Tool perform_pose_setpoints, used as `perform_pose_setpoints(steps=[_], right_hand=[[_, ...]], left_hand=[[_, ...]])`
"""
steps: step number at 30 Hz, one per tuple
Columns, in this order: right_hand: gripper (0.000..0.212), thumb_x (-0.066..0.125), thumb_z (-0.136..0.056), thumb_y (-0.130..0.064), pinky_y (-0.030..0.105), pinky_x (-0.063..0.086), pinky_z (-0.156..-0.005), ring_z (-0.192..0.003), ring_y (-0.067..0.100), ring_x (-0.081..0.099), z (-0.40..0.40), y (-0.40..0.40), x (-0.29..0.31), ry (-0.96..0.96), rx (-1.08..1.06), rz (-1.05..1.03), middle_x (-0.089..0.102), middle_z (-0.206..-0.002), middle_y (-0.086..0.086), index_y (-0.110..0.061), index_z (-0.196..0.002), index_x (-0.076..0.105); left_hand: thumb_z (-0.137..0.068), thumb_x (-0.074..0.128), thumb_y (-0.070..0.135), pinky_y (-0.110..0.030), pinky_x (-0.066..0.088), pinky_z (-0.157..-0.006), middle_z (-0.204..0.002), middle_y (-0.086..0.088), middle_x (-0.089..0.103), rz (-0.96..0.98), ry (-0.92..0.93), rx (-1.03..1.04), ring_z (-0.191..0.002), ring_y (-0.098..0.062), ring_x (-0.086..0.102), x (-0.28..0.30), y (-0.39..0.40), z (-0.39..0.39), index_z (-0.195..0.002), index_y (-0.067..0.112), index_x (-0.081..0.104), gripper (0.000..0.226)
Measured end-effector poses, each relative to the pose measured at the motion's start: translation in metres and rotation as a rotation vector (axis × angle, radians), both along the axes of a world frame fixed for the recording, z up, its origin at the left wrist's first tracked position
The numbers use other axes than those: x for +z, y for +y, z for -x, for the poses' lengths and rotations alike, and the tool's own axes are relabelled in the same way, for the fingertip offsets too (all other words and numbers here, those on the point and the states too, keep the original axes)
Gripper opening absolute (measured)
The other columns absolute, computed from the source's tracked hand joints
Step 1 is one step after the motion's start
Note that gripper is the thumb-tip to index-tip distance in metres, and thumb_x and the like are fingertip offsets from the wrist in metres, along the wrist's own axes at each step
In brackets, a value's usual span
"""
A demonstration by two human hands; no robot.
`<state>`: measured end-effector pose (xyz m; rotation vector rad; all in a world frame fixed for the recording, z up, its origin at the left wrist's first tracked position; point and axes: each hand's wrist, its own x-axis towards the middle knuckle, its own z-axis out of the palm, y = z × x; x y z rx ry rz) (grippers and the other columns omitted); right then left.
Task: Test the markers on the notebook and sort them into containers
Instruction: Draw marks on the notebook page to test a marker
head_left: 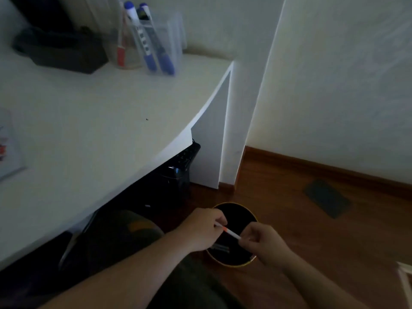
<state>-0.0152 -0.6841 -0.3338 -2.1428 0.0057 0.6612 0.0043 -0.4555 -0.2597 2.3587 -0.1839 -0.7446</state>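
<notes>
White desk [100, 121] on my left, clear container [156, 41] with blue markers [148, 52] at its back edge. Wood floor [312, 230] right. My left hand [200, 228] and right hand [263, 244] each pinch an end of one white marker [229, 232] over dark round bin [236, 210].

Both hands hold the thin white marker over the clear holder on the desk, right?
Not quite. In the head view the left hand and right hand hold the thin white marker over the dark round bin on the floor, not the desk holder.
</notes>
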Motion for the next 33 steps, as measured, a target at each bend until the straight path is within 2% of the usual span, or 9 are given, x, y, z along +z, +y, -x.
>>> perform_pose_setpoints(steps=[4, 9, 13, 17, 19, 22, 27, 29, 33], right_hand=[[0.008, 0.073, -0.094, -0.035, 0.028, 0.054, -0.069, -0.083, 0.007, 0.067, -0.020, 0.002, -0.025, 0.009, -0.003, 0.115, 0.070, -0.095, -0.010, -0.030, -0.093, 0.067], [0.020, 0.059, -0.102, -0.037, 0.031, 0.054, -0.093, -0.114, 0.010, 0.065, -0.039, 0.004, -0.023, -0.033, 0.101, 0.228, 0.067, -0.123, -0.014, -0.035, -0.122, 0.064], [0.016, 0.063, -0.101, -0.031, 0.016, 0.053, -0.072, -0.091, -0.004, 0.066, -0.048, 0.036, 0.069, -0.354, 0.090, 0.104, 0.071, -0.102, -0.020, -0.048, -0.101, 0.064], [0.015, 0.076, -0.092, -0.016, 0.025, 0.057, -0.071, -0.081, 0.011, 0.073, -0.039, 0.105, 0.211, -0.738, 0.152, -0.259, 0.076, -0.088, -0.013, -0.032, -0.092, 0.075], [0.012, 0.078, -0.090, -0.020, 0.023, 0.056, -0.071, -0.081, 0.012, 0.074, -0.040, 0.153, 0.265, -0.881, 0.223, -0.378, 0.077, -0.088, -0.013, -0.031, -0.088, 0.075], [0.015, 0.074, -0.088, -0.021, 0.021, 0.055, -0.069, -0.085, 0.010, 0.072, -0.057, 0.238, 0.307, -0.949, 0.378, -0.401, 0.075, -0.092, -0.016, -0.036, -0.090, 0.075], [0.016, 0.067, -0.092, -0.025, 0.024, 0.051, -0.072, -0.081, 0.002, 0.063, -0.091, 0.390, 0.315, -0.983, 0.672, -0.255, 0.069, -0.092, -0.020, -0.041, -0.091, 0.068], [0.014, 0.064, -0.094, -0.029, 0.023, 0.045, -0.073, -0.079, -0.002, 0.057, -0.099, 0.437, 0.311, -0.983, 0.773, -0.140, 0.065, -0.095, -0.020, -0.043, -0.098, 0.066], [0.015, 0.061, -0.096, -0.029, 0.024, 0.046, -0.077, -0.086, -0.001, 0.056, -0.115, 0.495, 0.298, -0.913, 0.792, -0.061, 0.062, -0.097, -0.020, -0.041, -0.102, 0.068]], left_hand=[[-0.103, 0.056, 0.029, -0.020, 0.052, -0.088, -0.130, 0.011, 0.061, -0.044, -0.066, -0.022, -0.109, -0.005, 0.059, 0.003, 0.002, -0.008, -0.132, 0.033, 0.063, 0.030], [-0.103, 0.058, 0.033, -0.006, 0.040, -0.080, -0.132, 0.019, 0.058, 0.065, -0.187, -0.016, -0.118, 0.000, 0.056, 0.052, 0.015, -0.003, -0.127, 0.039, 0.063, 0.026], [-0.099, 0.061, 0.037, -0.015, 0.054, -0.088, -0.114, 0.024, 0.061, 0.188, -0.379, -0.051, -0.106, 0.006, 0.060, 0.128, 0.040, 0.020, -0.119, 0.044, 0.064, 0.021], [-0.093, 0.066, 0.036, -0.014, 0.051, -0.075, -0.100, 0.018, 0.068, 0.230, -0.788, -0.019, -0.095, -0.002, 0.066, 0.223, 0.099, 0.044, -0.107, 0.038, 0.070, 0.015], [-0.092, 0.067, 0.037, -0.013, 0.049, -0.069, -0.096, 0.019, 0.068, 0.163, -0.905, 0.123, -0.090, -0.002, 0.066, 0.250, 0.145, 0.042, -0.101, 0.041, 0.069, 0.010], [-0.092, 0.067, 0.040, -0.017, 0.048, -0.065, -0.092, 0.018, 0.066, -0.041, -0.885, 0.387, -0.081, -0.001, 0.064, 0.261, 0.234, 0.025, -0.101, 0.044, 0.070, 0.010], [-0.091, 0.067, 0.030, -0.028, 0.045, -0.073, -0.089, 0.013, 0.064, -0.439, -0.818, 0.644, -0.078, -0.002, 0.059, 0.240, 0.396, 0.025, -0.094, 0.039, 0.066, 0.010], [-0.088, 0.067, 0.028, -0.031, 0.048, -0.077, -0.093, 0.007, 0.067, -0.598, -0.767, 0.733, -0.087, -0.015, 0.064, 0.232, 0.442, 0.040, -0.093, 0.035, 0.070, 0.009], [-0.086, 0.065, 0.050, -0.035, 0.050, -0.078, -0.094, 0.003, 0.068, -0.771, -0.754, 0.810, -0.092, -0.022, 0.063, 0.204, 0.490, 0.072, -0.091, 0.035, 0.067, 0.016]])
